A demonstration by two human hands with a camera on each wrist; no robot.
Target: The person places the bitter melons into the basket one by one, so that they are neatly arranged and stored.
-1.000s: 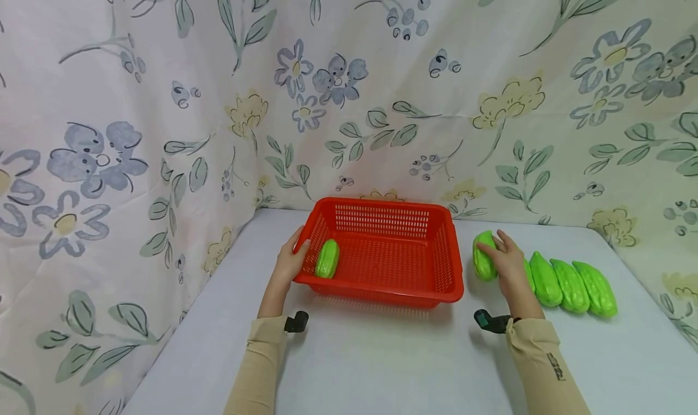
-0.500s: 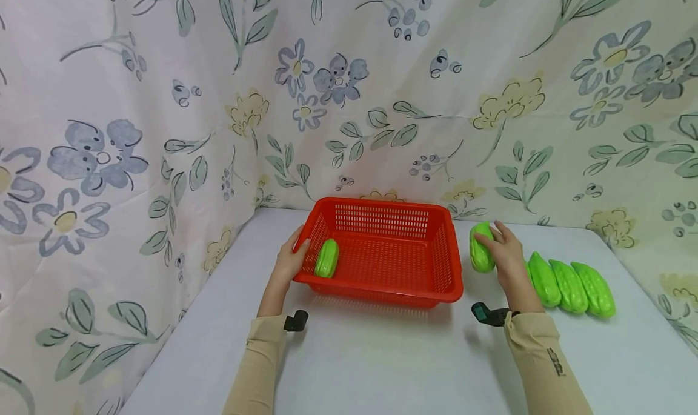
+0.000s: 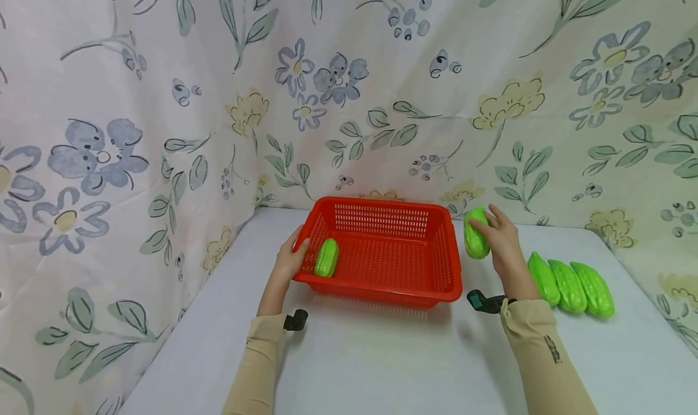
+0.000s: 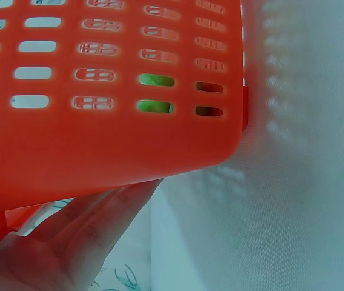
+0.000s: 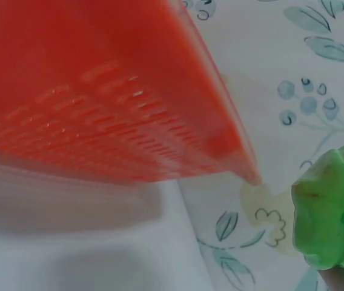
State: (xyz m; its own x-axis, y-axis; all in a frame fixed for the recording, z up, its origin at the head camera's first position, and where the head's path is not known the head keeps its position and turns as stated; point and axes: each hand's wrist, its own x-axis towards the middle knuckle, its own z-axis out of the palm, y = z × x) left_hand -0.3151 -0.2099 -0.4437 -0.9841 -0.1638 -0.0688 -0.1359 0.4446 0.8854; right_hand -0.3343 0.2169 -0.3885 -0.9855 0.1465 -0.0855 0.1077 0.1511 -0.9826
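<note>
My left hand (image 3: 290, 260) holds the left rim of a red plastic basket (image 3: 376, 292), thumb at the rim. In the left wrist view its fingers (image 4: 102, 233) reach under the basket's edge. Inside the basket, by the left wall, lies one green bitter melon (image 3: 327, 258). My right hand (image 3: 505, 243) grips another ribbed bitter melon (image 3: 476, 234), thumb in front and fingers behind, in the air just right of the basket. Its lobed end shows at the right edge of the right wrist view, where most of the hand is out of sight.
To the right, three more bitter melons (image 3: 569, 286) show side by side on the white table (image 3: 382, 366); my right forearm may hide others. A floral cloth (image 3: 349, 100) hangs behind the table and along its left side.
My right hand has moved up and slightly left with the bitter melon, toward the basket's right back corner. The left hand and basket stay almost where they were.
</note>
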